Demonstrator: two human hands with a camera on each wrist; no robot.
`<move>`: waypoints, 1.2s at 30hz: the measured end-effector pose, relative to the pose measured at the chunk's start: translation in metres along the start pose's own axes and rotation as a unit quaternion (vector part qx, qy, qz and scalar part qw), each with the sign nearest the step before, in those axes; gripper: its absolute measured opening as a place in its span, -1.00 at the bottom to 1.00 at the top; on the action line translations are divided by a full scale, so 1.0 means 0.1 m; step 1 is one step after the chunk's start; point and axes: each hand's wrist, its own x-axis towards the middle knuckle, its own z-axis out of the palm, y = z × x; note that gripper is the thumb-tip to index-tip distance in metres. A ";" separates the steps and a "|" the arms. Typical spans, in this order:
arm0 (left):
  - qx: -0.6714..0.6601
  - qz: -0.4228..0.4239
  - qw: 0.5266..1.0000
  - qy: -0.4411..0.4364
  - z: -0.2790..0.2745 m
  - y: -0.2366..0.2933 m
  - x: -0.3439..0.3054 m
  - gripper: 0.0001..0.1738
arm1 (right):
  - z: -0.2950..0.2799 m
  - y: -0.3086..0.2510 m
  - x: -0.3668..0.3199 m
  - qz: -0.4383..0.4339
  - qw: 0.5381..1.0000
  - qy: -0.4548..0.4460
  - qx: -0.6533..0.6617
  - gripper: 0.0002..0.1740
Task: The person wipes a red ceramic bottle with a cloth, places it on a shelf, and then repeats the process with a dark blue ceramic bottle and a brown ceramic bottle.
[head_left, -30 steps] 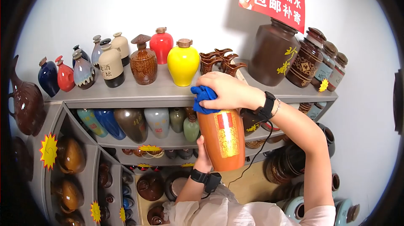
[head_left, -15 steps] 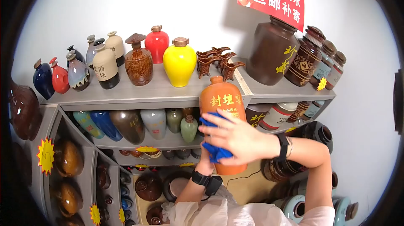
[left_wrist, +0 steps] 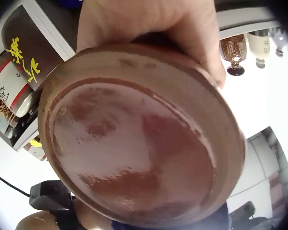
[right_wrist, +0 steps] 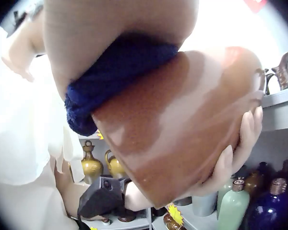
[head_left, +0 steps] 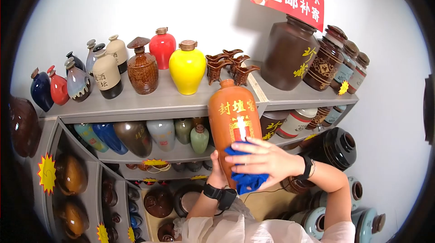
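Note:
An orange-brown ceramic liquor bottle with gold lettering and a gold-and-red label is held upright, tilted a little, in front of the shelves. My left hand grips it low on its left side, the fingers wrapping round behind. Its glossy brown base fills the left wrist view. Over the lower front, my right hand holds a bunched blue cloth against the glaze, fingers spread across the cloth. In the right wrist view the cloth lies between palm and bottle.
On the grey top shelf stand a yellow jar, a red jar, several small bottles and brown three-legged cups. A large dark jar stands to the right. More jars fill the lower shelves and floor.
My right hand and the cloth moved from the bottle's top down its front to the lower right, uncovering the neck and lettering. The left hand keeps its grip.

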 end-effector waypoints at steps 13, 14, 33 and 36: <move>0.011 0.020 1.000 0.020 -0.13 0.02 0.06 0.00 | -0.28 0.86 0.41 0.256 0.890 0.241 0.291 -0.35; 0.015 0.015 0.999 0.031 -0.12 0.02 0.05 0.00 | -0.27 0.89 0.39 0.289 0.862 0.244 0.337 -0.33; 0.027 0.050 0.997 0.049 -0.08 -0.08 0.08 0.07 | 0.59 -0.27 -0.33 0.283 0.851 0.302 0.322 0.18; 0.034 0.032 0.998 0.040 -0.16 -0.12 0.09 0.06 | 0.74 -0.41 -0.41 0.319 0.775 0.360 0.411 0.12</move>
